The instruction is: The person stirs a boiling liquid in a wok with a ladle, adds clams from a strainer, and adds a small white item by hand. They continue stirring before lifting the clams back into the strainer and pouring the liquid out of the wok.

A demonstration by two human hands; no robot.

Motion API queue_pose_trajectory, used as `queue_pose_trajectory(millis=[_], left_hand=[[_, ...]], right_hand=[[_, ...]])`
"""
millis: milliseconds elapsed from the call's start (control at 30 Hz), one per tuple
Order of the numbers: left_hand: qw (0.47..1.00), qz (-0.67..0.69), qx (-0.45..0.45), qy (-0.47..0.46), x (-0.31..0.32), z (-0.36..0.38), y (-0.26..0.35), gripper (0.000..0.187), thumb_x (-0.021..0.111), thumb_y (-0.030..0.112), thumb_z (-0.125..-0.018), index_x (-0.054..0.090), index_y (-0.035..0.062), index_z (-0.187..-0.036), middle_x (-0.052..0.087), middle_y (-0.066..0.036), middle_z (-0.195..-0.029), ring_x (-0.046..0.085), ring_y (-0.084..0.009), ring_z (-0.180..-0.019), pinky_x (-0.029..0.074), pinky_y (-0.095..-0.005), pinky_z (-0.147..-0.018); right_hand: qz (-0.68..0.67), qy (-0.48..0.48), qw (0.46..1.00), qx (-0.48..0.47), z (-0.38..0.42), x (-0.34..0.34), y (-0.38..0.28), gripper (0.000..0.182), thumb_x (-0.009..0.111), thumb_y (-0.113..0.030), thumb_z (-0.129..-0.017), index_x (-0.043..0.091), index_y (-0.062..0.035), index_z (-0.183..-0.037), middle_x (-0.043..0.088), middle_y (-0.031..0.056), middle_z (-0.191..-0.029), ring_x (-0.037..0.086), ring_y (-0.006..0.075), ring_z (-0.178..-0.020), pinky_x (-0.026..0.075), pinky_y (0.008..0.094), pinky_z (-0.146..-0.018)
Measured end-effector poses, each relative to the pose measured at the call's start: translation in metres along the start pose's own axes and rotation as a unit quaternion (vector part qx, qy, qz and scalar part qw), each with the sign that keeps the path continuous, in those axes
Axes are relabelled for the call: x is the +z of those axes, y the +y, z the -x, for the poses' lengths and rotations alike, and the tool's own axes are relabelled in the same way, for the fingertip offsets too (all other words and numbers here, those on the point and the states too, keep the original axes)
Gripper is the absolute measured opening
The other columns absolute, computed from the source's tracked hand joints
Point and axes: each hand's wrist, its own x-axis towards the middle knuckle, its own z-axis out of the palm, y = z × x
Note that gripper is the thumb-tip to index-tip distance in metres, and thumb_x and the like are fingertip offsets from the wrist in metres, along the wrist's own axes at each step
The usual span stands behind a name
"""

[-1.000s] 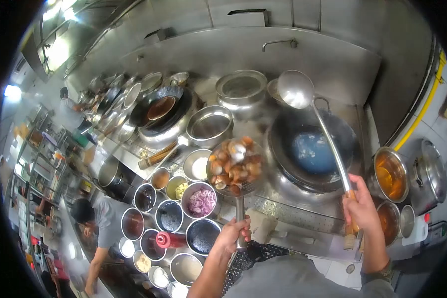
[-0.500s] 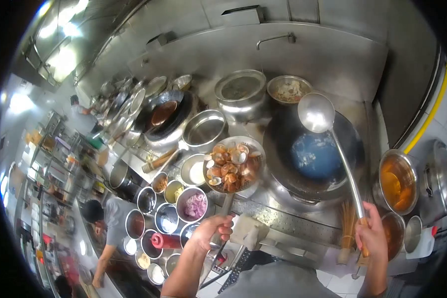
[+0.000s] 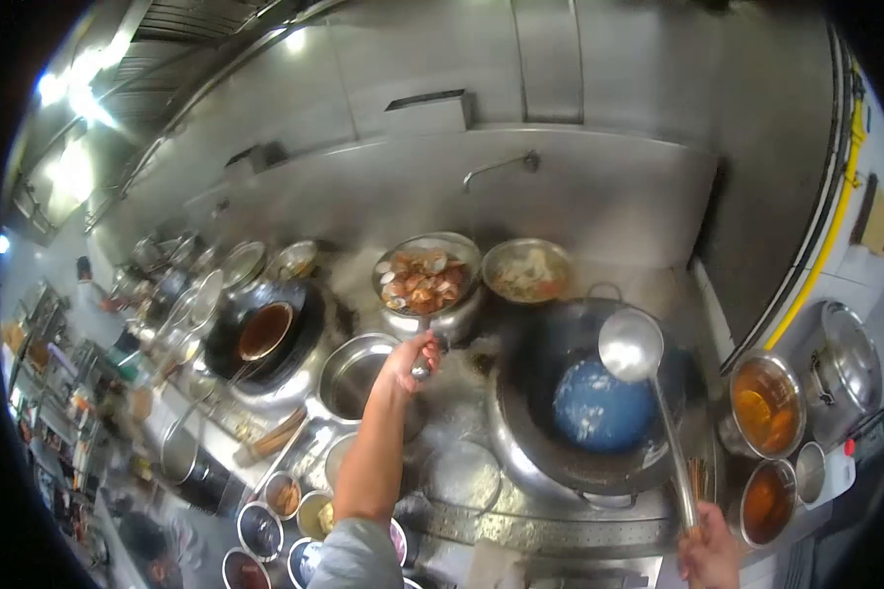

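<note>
My left hand (image 3: pixel 414 363) grips the handle of a strainer (image 3: pixel 424 310) at the end of my outstretched arm. Cooked clams (image 3: pixel 420 281) are heaped in it, over a round metal pot (image 3: pixel 475 312) by the back wall. Wrapped round the wooden grip of a long metal ladle (image 3: pixel 631 346), my right hand (image 3: pixel 709 550) is low on the right. The ladle's bowl hangs over the right part of a big dark wok (image 3: pixel 521 393), in which bluish, cloudy liquid (image 3: pixel 599 404) with white bits shows. Right of the pot stands a metal bowl (image 3: pixel 528 271) of pale food.
A second wok (image 3: pixel 224 339) with a brown-filled pan sits on the left. Steel bowls of orange liquid (image 3: pixel 762 404) stand right of the large wok. Several ingredient containers (image 3: pixel 259 530) line the front left. A tap (image 3: pixel 501 169) juts from the back wall. Another person (image 3: pixel 98 294) is far left.
My left hand has carried the strainer of clams forward, from beside the wok to over the back pot. The view has tilted up. The ladle stays over the wok.
</note>
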Motion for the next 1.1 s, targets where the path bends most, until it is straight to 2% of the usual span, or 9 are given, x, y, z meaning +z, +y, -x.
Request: queue_pose_trajectory(millis=[67, 233, 367, 500, 600, 733, 867, 1000, 1100], left_hand=[[0.999, 0.030, 0.019, 0.027, -0.004, -0.049, 0.016, 0.025, 0.062, 0.024, -0.102, 0.052, 0.0112, -0.083, 0.054, 0.004, -0.068, 0.052, -0.0051, -0.054, 0.045, -0.0210, -0.047], [0.987, 0.152, -0.011, 0.054, -0.027, -0.143, 0.048, 0.021, 0.059, 0.027, -0.104, 0.049, 0.0101, -0.096, 0.054, 0.000, -0.068, 0.054, -0.0090, -0.053, 0.048, -0.0220, -0.047], [0.968, 0.214, -0.041, 0.121, -0.014, -0.163, 0.064, 0.017, 0.056, 0.023, -0.104, 0.046, 0.0090, -0.106, 0.054, -0.002, -0.071, 0.055, -0.0112, -0.055, 0.051, -0.0231, -0.048], [0.975, 0.177, 0.020, 0.136, -0.021, -0.188, 0.066, 0.012, 0.055, 0.014, -0.103, 0.046, 0.0079, -0.105, 0.053, -0.002, -0.075, 0.055, -0.0113, -0.054, 0.053, -0.0247, -0.050], [0.982, 0.142, 0.012, 0.123, -0.022, -0.183, 0.071, 0.009, 0.056, 0.007, -0.100, 0.047, 0.0073, -0.100, 0.053, -0.002, -0.073, 0.054, -0.0108, -0.053, 0.052, -0.0252, -0.050], [0.979, 0.201, -0.031, 0.018, -0.039, -0.179, 0.062, 0.011, 0.058, 0.003, -0.096, 0.048, 0.0048, -0.093, 0.050, 0.001, -0.065, 0.052, -0.0088, -0.052, 0.049, -0.0239, -0.048], [0.998, 0.047, 0.026, 0.045, -0.028, -0.142, 0.044, 0.016, 0.057, 0.006, -0.097, 0.049, 0.0086, -0.083, 0.052, 0.002, -0.063, 0.051, -0.0088, -0.051, 0.048, -0.0236, -0.047], [0.996, 0.013, 0.042, 0.073, -0.031, -0.097, 0.030, 0.018, 0.058, 0.007, -0.096, 0.050, 0.0111, -0.080, 0.052, 0.004, -0.062, 0.050, -0.0065, -0.051, 0.045, -0.0235, -0.047], [0.999, 0.027, 0.003, 0.029, -0.014, -0.047, 0.027, 0.014, 0.058, 0.007, -0.097, 0.051, 0.0075, -0.085, 0.054, 0.003, -0.066, 0.054, -0.0062, -0.054, 0.046, -0.0188, -0.047]], right_hand=[[-0.014, 0.001, 1.000, -0.002, 0.013, 0.015, -0.003, 0.066, 0.069, -0.016, -0.096, 0.033, -0.0060, -0.151, 0.056, 0.0086, -0.086, 0.051, 0.0120, -0.049, 0.044, 0.0225, -0.040], [-0.027, 0.040, 0.999, -0.023, 0.019, 0.037, 0.008, 0.060, 0.059, -0.004, -0.096, 0.033, -0.0051, -0.150, 0.055, 0.0058, -0.085, 0.047, 0.0098, -0.047, 0.041, 0.0218, -0.038], [-0.056, 0.058, 0.997, -0.009, 0.015, 0.043, 0.016, 0.059, 0.051, 0.005, -0.093, 0.033, -0.0044, -0.149, 0.056, 0.0071, -0.089, 0.048, 0.0095, -0.047, 0.042, 0.0215, -0.037], [-0.073, 0.079, 0.994, -0.006, 0.005, 0.041, 0.032, 0.058, 0.048, 0.009, -0.092, 0.035, -0.0046, -0.147, 0.056, 0.0070, -0.092, 0.047, 0.0093, -0.047, 0.042, 0.0212, -0.036], [-0.125, 0.106, 0.986, 0.021, 0.000, 0.053, 0.023, 0.056, 0.049, 0.008, -0.092, 0.036, -0.0047, -0.145, 0.056, 0.0055, -0.091, 0.048, 0.0090, -0.048, 0.043, 0.0211, -0.037], [-0.110, 0.097, 0.989, 0.021, 0.000, 0.045, 0.033, 0.056, 0.051, 0.007, -0.092, 0.038, -0.0061, -0.144, 0.057, 0.0060, -0.093, 0.050, 0.0084, -0.050, 0.044, 0.0207, -0.038], [-0.069, 0.095, 0.992, 0.051, -0.001, 0.038, 0.030, 0.058, 0.052, 0.005, -0.093, 0.036, -0.0060, -0.147, 0.058, 0.0071, -0.093, 0.050, 0.0081, -0.049, 0.044, 0.0203, -0.039], [-0.044, 0.057, 0.996, 0.044, -0.003, 0.010, 0.055, 0.062, 0.051, 0.003, -0.094, 0.031, -0.0051, -0.152, 0.058, 0.0077, -0.091, 0.050, 0.0086, -0.048, 0.045, 0.0206, -0.039], [-0.032, 0.043, 0.998, 0.038, -0.008, 0.010, 0.038, 0.064, 0.050, 0.003, -0.094, 0.029, -0.0051, -0.154, 0.058, 0.0077, -0.089, 0.049, 0.0087, -0.047, 0.045, 0.0212, -0.039]])
